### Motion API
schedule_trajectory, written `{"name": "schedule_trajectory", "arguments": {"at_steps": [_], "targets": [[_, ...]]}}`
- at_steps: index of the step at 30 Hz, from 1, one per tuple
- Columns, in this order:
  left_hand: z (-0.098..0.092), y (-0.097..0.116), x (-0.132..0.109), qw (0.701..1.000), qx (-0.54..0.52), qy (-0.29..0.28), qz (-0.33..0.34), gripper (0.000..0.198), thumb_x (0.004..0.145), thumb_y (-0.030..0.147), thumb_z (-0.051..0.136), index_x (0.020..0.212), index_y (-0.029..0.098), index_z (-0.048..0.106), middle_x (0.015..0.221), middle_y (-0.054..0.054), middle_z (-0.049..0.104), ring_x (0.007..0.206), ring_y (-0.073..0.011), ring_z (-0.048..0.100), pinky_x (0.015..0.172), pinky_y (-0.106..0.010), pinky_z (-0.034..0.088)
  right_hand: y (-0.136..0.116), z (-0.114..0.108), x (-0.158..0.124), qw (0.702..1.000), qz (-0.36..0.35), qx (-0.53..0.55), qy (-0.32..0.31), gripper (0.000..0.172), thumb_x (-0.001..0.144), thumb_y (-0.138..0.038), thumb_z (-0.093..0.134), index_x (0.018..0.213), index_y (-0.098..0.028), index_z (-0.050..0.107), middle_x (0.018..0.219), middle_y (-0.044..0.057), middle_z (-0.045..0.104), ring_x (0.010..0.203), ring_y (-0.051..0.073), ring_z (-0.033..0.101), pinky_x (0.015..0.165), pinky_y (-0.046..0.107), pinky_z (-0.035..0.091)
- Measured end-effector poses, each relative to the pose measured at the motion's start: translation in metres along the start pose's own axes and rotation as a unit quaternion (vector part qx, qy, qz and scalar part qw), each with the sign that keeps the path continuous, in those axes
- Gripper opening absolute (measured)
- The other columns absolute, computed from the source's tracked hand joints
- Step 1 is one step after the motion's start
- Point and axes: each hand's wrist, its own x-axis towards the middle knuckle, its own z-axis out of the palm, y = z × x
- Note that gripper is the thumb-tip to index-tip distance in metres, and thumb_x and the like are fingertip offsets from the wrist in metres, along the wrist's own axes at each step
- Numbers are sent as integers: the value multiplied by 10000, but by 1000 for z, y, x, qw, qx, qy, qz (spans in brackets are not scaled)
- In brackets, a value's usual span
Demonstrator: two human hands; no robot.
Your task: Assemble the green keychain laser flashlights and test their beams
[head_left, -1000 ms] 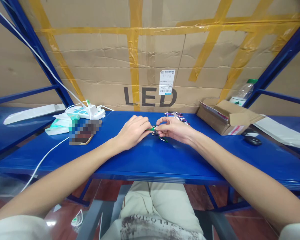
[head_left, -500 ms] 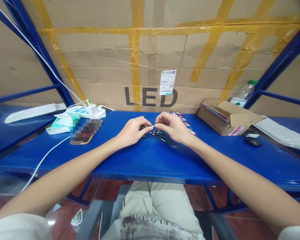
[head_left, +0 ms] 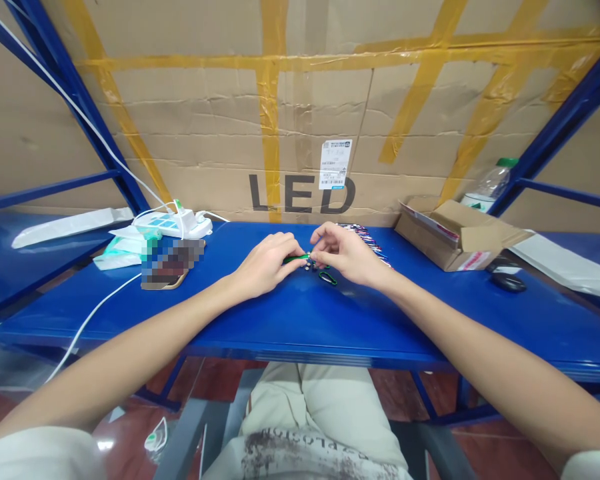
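Observation:
My left hand (head_left: 269,265) is closed, thumb against fingers, on a slim green piece (head_left: 297,258) that could be a cord or a carabiner. My right hand (head_left: 349,255) pinches at the right end of this piece, where a tiny pale part (head_left: 309,255) shows between the fingertips; its kind is too small to tell. A green-and-black carabiner (head_left: 328,278) lies on the table just below my right fingers. Small metal-looking bits (head_left: 307,267) sit under the fingertips, partly covered. Behind my right hand runs a row of slim multicoloured items (head_left: 375,248), partly hidden by it.
The blue table (head_left: 280,320) backs onto a taped cardboard sheet (head_left: 205,133). At left are a power strip (head_left: 183,223), a phone-like item (head_left: 173,263) and a plastic packet (head_left: 125,248). An open carton (head_left: 455,233), a black mouse (head_left: 508,283) and a bottle (head_left: 493,183) stand right.
More of the green piece now shows between my hands, reaching from the left fingers to the right fingertips. Both hands have stayed nearly in place.

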Motion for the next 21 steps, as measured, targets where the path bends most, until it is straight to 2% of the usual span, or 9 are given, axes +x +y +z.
{"name": "schedule_trajectory", "arguments": {"at_steps": [3,6,9,11,14,17,21], "targets": [[-1,1,-1,995,79,7,53,308,1148,404,502,1032,182,680,974,-76,682,901,-232,583,836,-368,428,-3,0,1,993,77,84,-2,334,801,-304,857,1014,-235,610,704,-15,730,644,180,693,626,308,560],[-1,3,-1,986,135,20,91,332,1159,381,469,1027,171,690,944,-86,681,873,-237,571,806,-373,415,-6,-1,1,974,152,167,2,436,682,-297,964,962,-214,641,680,-19,716,628,148,670,637,287,565],[-2,3,0,986,134,28,91,318,1154,370,488,1035,168,703,948,-90,688,872,-237,579,806,-374,418,-7,-2,2,961,183,206,-2,495,625,-320,1005,953,-206,652,719,-10,729,630,134,659,643,285,558],[-1,2,0,994,85,29,60,282,1139,372,533,1053,169,709,967,-84,694,892,-232,596,831,-370,438,-6,-1,3,976,140,168,-3,460,685,-370,976,968,-214,648,720,-12,727,648,153,670,655,304,558],[-1,0,2,999,-17,26,-19,229,1099,372,625,1044,176,730,952,-58,699,894,-215,627,834,-348,469,-4,1,2,999,17,31,20,301,858,-426,846,967,-232,642,735,-9,716,693,190,682,667,332,544],[-1,0,4,991,-92,10,-94,214,1069,369,661,1037,191,776,948,-41,720,871,-198,656,818,-328,489,-3,2,-1,992,-65,-93,51,178,965,-395,728,969,-239,644,843,12,738,767,208,696,723,352,544],[0,1,6,980,-139,-3,-145,234,1046,380,665,1030,201,815,986,-44,764,876,-197,675,838,-332,505,-4,0,-3,978,-114,-170,41,102,1010,-339,668,1021,-244,635,972,39,764,865,227,722,814,371,555]]}}
